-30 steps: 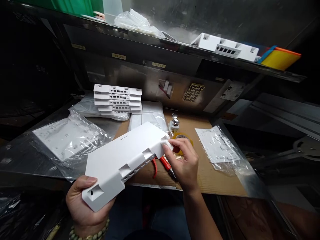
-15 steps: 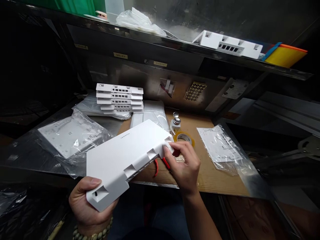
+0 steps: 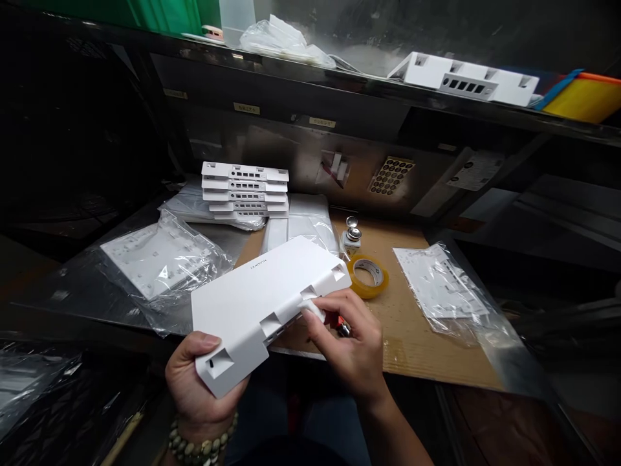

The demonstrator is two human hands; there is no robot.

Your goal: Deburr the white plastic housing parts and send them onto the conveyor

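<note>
A white plastic cover (image 3: 257, 291) with small lettering is tilted above the near edge of the bench. My left hand (image 3: 206, 382), with a bead bracelet at the wrist, grips its lower left corner between thumb and fingers. A small white wad (image 3: 314, 309) is pinched in my right hand (image 3: 352, 336), against the notched edge of the cover. Partly hidden behind my right fingers is a red-handled tool (image 3: 343, 325). A yellow tape roll (image 3: 383, 278) lies just beyond, beside a small bottle with a metal lid (image 3: 352, 241).
Similar white covers (image 3: 245, 188) are stacked at the back. Bagged white parts lie left (image 3: 155, 255) and right (image 3: 441, 281) on the bench. Overhead, a shelf (image 3: 359, 81) holds another white cover (image 3: 470, 79), plastic wrap (image 3: 286, 44) and a yellow bin (image 3: 582, 97).
My right hand has moved left along the cover's notched edge with the white wad, away from the far corner. The whole view has shifted, so the bench items appear farther right.
</note>
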